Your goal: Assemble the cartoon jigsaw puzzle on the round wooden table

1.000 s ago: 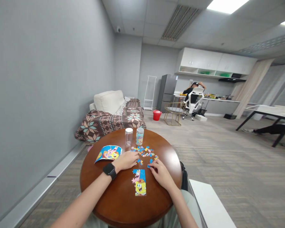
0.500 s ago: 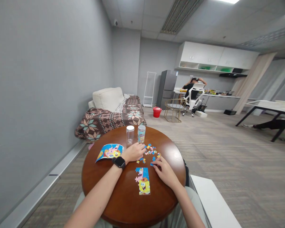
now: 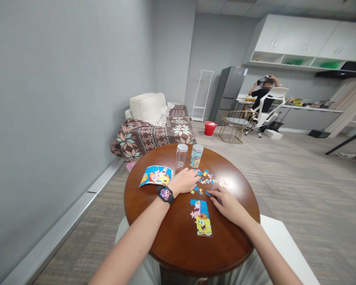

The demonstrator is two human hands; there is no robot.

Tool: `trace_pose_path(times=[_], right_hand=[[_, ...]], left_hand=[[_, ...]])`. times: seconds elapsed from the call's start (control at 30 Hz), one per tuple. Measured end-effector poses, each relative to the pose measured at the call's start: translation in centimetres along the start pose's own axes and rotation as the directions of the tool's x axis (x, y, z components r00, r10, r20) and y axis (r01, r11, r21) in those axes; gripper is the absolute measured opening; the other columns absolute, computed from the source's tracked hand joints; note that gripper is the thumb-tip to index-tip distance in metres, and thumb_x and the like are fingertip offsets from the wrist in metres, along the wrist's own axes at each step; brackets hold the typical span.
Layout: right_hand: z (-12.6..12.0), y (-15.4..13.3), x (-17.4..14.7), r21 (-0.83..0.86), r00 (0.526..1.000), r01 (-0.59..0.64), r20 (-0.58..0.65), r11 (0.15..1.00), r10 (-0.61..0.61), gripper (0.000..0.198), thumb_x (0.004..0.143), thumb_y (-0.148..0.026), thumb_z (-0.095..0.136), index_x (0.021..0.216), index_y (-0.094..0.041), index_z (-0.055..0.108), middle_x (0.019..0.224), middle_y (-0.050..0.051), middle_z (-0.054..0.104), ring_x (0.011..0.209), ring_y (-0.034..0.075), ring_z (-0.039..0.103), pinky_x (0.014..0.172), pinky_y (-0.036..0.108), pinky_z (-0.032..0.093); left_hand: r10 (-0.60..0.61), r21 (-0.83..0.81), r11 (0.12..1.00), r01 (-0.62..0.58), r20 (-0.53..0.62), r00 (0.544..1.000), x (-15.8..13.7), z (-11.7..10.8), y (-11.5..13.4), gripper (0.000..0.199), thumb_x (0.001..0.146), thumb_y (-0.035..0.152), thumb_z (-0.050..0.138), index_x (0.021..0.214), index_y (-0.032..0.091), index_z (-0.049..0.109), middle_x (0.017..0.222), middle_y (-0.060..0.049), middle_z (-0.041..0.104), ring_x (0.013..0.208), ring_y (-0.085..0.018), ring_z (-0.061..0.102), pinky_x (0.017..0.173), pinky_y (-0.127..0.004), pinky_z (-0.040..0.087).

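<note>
On the reddish-brown worktop [image 3: 178,247] at the lower centre of the frame, the joined puzzle section [image 3: 204,223] is bright yellow below, pink at its left and blue along its upper right, while the loose pieces [image 3: 205,173] above it mix blue, yellow and pink. The printed sheet [image 3: 156,175] left of centre repeats those colours. Higher up, the brown blanket [image 3: 157,136] carries cream and mint star-like motifs, and the bucket [image 3: 209,128] is red.

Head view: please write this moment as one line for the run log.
left hand: at loose pieces | right hand: fingertips at blue piece | joined puzzle section: flat on table | clear jar, printed jar: upright
</note>
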State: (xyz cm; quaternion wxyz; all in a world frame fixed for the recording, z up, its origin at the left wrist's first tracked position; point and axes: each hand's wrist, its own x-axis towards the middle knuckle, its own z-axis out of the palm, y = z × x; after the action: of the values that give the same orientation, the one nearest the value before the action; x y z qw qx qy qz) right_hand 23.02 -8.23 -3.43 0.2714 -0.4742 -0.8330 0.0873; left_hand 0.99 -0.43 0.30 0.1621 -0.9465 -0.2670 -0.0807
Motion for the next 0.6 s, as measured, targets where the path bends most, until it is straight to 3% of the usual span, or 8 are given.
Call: trace_pose_path(times=[0.17, 0.23, 0.33, 0.43, 0.6], right_hand=[[-1.7, 0.1, 4.7, -0.024, 0.982, 0.036, 0.185, 0.999, -0.031, 0.024, 0.089, -0.018, 0.048, 0.081, -0.019, 0.071, 0.092, 0.008, 0.067, 0.088, 0.02, 0.063, 0.085, 0.035, 0.05], [-2.1, 0.5, 6.8, -0.002, 0.978, -0.005, 0.211, 1.0, 0.005, 0.024, 0.089, -0.02, 0.048, 0.079, -0.019, 0.07, 0.086, 0.006, 0.068, 0.081, 0.019, 0.064, 0.078, 0.031, 0.049], [-2.1, 1.7, 9.0, 0.003, 0.988, -0.143, 0.059, 0.99, 0.142, 0.02, 0.087, -0.022, 0.051, 0.084, -0.018, 0.071, 0.086, 0.006, 0.071, 0.081, 0.019, 0.065, 0.077, 0.03, 0.049], [-1.4, 2.8, 9.3, 0.05, 0.963, -0.24, -0.114, 0.969, 0.244, 0.021, 0.086, -0.025, 0.052, 0.088, -0.018, 0.072, 0.089, 0.007, 0.071, 0.083, 0.019, 0.065, 0.079, 0.031, 0.049], [-0.4, 3.6, 8.1, 0.064, 0.898, -0.378, -0.216, 0.924, 0.382, 0.03, 0.087, -0.023, 0.044, 0.096, -0.017, 0.072, 0.101, 0.011, 0.071, 0.095, 0.021, 0.066, 0.09, 0.033, 0.048]], left_hand=[[-0.053, -0.051, 0.997, 0.053, 0.005, 0.999, -0.2, 0.1, -0.2, 0.017, 0.09, 0.024, 0.053, 0.104, 0.017, 0.057, 0.108, -0.008, 0.06, 0.1, -0.022, 0.057, 0.082, -0.034, 0.039], [-0.061, -0.059, 0.996, 0.061, 0.013, 0.998, -0.2, 0.0, -0.3, 0.017, 0.09, 0.024, 0.051, 0.104, 0.017, 0.057, 0.108, -0.008, 0.06, 0.1, -0.022, 0.057, 0.082, -0.034, 0.039], [-0.066, -0.061, 0.996, 0.068, 0.031, 0.997, -0.2, -0.1, -0.4, 0.015, 0.091, 0.022, 0.048, 0.101, 0.016, 0.058, 0.107, -0.009, 0.06, 0.099, -0.022, 0.057, 0.082, -0.034, 0.04], [-0.093, -0.063, 0.993, 0.096, 0.054, 0.994, -0.4, -0.4, -0.7, 0.014, 0.092, 0.023, 0.047, 0.098, 0.015, 0.058, 0.105, -0.009, 0.061, 0.097, -0.022, 0.058, 0.082, -0.035, 0.042], [-0.144, -0.112, 0.981, 0.157, 0.112, 0.983, -1.0, -1.2, -1.5, 0.021, 0.093, 0.035, 0.051, 0.1, 0.016, 0.059, 0.105, -0.008, 0.064, 0.099, -0.023, 0.06, 0.085, -0.034, 0.045]])
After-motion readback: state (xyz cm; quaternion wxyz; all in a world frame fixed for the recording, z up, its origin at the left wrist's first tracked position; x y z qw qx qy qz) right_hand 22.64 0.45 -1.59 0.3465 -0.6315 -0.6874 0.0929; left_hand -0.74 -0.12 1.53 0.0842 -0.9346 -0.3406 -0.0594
